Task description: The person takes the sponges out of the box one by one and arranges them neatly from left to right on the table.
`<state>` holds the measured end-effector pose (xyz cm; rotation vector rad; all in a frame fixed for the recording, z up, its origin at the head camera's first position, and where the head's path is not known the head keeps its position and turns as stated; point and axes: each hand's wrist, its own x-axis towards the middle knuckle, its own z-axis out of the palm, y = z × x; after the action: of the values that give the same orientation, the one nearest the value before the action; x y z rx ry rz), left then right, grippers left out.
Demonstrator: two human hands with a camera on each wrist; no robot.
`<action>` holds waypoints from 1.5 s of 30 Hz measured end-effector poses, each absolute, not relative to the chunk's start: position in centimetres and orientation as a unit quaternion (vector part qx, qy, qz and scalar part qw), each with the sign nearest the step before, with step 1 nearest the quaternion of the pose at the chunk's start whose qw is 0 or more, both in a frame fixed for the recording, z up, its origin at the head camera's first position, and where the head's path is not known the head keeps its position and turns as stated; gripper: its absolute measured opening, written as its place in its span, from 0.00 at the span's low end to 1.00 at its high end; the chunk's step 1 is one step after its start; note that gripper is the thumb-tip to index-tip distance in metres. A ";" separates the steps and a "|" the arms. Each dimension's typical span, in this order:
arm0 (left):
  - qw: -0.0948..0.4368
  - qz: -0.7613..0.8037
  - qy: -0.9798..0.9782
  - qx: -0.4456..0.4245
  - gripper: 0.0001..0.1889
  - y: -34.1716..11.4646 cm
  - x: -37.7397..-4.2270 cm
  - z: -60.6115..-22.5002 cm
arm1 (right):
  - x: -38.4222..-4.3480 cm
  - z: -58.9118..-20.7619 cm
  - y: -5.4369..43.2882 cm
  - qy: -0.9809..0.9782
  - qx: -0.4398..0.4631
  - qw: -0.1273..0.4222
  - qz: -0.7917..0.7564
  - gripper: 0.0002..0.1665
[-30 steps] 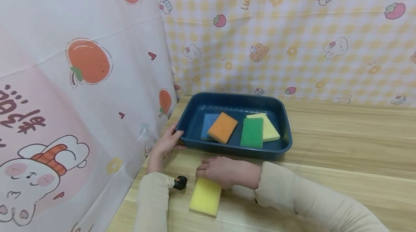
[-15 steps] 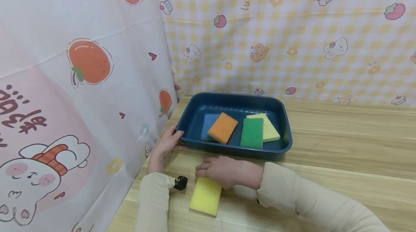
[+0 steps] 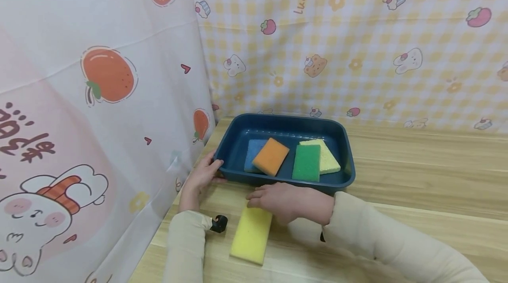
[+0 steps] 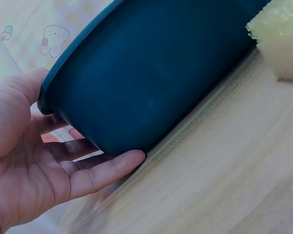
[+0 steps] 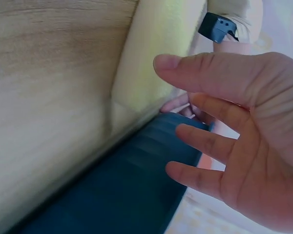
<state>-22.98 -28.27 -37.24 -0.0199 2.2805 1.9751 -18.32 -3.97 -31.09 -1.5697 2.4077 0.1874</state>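
A yellow sponge (image 3: 252,235) lies flat on the wooden table, in front of a dark blue rectangular tub (image 3: 353,153). Over the sponge's far end hovers my right hand (image 3: 287,201), its fingers extended. The right wrist view has that hand (image 5: 254,136) with thumb and fingers spread and nothing between them, the sponge (image 5: 151,63) just beyond. At the tub's near left corner, my left hand (image 3: 203,176) holds on, thumb at the rim and fingers along the outer wall. The same grip shows in the left wrist view, with the hand (image 4: 44,156) against the tub wall (image 4: 136,83).
Inside the tub lie an orange sponge (image 3: 271,156) partly on a blue sponge (image 3: 252,155), and a green sponge (image 3: 307,162) partly on a pale yellow one (image 3: 328,159). Patterned curtains (image 3: 357,40) hang behind and to the left. Table surface (image 3: 428,173) extends right.
My right hand has let go of the yellow sponge, lifting slightly and shifting toward the tub and right, so more of the sponge shows. The left hand stays at the tub's corner.
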 end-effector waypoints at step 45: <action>0.064 0.663 0.746 -0.002 0.26 -28.3 -23.1 -37.4 | -30.7 -29.0 4.6 0.912 -0.395 0.101 0.041 0.38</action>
<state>-23.10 -28.35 -37.44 -0.0068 2.2520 2.0035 -30.71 4.62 -28.98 -1.1664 2.6963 0.1204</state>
